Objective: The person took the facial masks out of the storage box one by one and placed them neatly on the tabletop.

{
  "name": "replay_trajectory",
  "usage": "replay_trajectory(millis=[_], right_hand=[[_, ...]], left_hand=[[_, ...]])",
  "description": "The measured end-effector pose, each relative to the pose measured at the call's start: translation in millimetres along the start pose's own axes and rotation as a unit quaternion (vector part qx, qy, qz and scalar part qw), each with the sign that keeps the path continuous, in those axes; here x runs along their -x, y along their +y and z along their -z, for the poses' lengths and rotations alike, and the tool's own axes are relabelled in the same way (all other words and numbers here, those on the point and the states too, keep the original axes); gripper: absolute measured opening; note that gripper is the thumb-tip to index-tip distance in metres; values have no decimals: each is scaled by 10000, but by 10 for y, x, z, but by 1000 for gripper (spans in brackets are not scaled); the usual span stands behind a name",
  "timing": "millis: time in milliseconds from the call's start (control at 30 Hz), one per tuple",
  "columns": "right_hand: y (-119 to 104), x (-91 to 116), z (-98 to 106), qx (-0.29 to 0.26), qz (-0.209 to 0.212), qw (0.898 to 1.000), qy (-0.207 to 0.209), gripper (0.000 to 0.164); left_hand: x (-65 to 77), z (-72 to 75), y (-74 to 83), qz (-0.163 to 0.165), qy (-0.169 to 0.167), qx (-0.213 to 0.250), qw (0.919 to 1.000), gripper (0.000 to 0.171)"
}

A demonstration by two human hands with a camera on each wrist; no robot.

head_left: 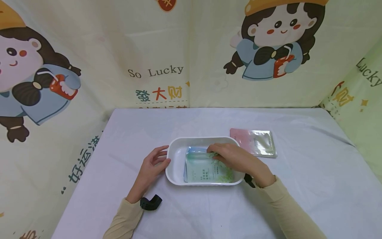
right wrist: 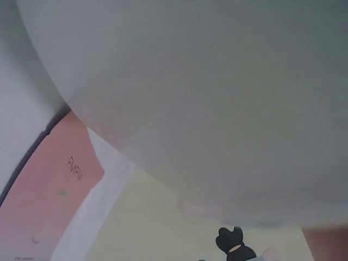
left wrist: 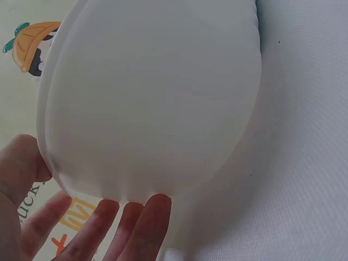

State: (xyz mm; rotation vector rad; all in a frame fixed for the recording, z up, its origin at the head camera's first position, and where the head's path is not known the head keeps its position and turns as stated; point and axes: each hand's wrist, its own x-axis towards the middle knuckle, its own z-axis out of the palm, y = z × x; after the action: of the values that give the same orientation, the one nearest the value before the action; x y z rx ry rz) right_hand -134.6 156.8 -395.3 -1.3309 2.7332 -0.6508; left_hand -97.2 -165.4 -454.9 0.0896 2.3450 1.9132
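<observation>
Here, right hand (head_left: pixel 234 158) pinches green packet (head_left: pixel 205 170) by its far edge; left hand (head_left: pixel 153 168), fingers spread, touches tray (head_left: pixel 176 166)

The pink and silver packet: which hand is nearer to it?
Right. The right hand is over the white tray, just left of the pink packet; the left hand is farther, at the tray's left end.

Soft, even light fills the head view, with glare on the silvery half of the pink pouch (head_left: pixel 253 142) and faint shadow beside the right sleeve (head_left: pixel 293 209). Both wrist views are dimmer — the left one greyish, with soft shadow beside the tray (left wrist: pixel 152 103); the right one hazy, the tray blurred up close.
</observation>
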Motion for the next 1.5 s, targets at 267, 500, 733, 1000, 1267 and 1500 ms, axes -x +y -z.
replay_trajectory(millis=[267, 500, 733, 1000, 1267, 1500], right_hand=[[-22, 39, 86, -19, 72, 9999, 115, 22], [-23, 88, 167, -68, -46, 9997, 232, 23], [-4, 122, 236, -70, -104, 9995, 296, 21], [-6, 176, 370, -155, -413, 9987, 255, 25], [-13, 197, 503, -236, -514, 9976, 387, 26], [-12, 197, 583, -350, -621, 9969, 337, 25]], left_hand=[[3, -6, -5, 14, -19, -16, 10000, 49], [11, -8, 0, 23, -22, -40, 10000, 49], [8, -2, 4, 4, -22, -15, 10000, 50], [5, 2, 18, 2, -31, -18, 10000, 50], [3, 5, 17, 90, -41, -18, 9999, 50], [5, 7, 26, 121, -12, -125, 9998, 50]])
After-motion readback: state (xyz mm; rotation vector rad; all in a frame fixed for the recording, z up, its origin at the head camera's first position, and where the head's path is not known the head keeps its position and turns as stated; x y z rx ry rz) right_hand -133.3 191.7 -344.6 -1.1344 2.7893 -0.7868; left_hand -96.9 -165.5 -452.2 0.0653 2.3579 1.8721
